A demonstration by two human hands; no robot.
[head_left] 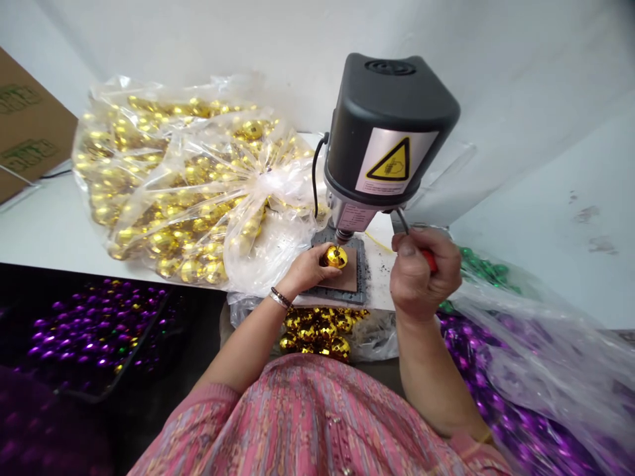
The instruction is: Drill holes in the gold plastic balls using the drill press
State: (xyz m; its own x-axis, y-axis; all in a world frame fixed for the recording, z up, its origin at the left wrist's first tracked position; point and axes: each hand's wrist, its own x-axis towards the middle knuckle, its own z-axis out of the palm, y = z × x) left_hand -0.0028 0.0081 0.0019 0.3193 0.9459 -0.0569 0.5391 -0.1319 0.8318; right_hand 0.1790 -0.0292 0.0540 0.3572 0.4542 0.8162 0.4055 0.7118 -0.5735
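My left hand (308,272) grips a shiny gold faceted ball (337,257) between thumb and fingers. The ball rests over a brown board (347,281) on the base of a drill press (391,125). Directly above the ball is the press's chuck (343,236), its bit at or very near the ball's top; contact is hard to make out. On the right side, my right hand (421,271) is wrapped round the press's feed lever (403,221), whose red knob shows partly between the fingers.
A large clear bag of gold balls (169,178) lies on the white table to the left. Loose gold balls (320,330) sit below the table edge before me. Purple balls fill a dark crate (94,330) at lower left and a plastic bag (536,377) at right. A cardboard box (30,125) stands far left.
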